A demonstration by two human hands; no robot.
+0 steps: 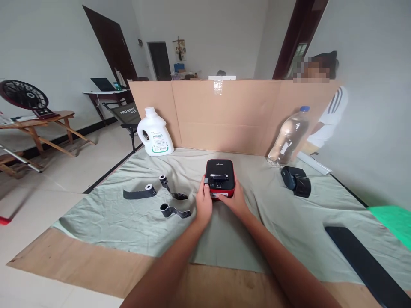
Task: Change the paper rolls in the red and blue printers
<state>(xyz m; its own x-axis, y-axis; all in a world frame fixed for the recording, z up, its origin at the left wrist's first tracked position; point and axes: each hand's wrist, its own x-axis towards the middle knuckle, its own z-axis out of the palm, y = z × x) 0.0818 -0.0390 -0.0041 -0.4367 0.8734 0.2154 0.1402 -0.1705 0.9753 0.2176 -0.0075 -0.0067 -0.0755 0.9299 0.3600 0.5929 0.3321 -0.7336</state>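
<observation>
At the centre of the frame, the printer [221,169] sits between the left hand [204,203] and the right hand [236,199], over the cloth [237,244] on the desk [83,261], with three rolls [141,193] to its left. Behind, across the upper middle, stands the cardboard [224,117], the jug [156,137] before its left part and the bottle [285,141] before its right. A gadget [296,180] lies just before the bottle, and a slab [362,261] at the lower right.

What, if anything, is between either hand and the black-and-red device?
Nothing visible: the left hand and the right hand already touch the black-and-red device, one on each side. The three partly unrolled dark rolls lie apart, to the left of the left hand.
</observation>
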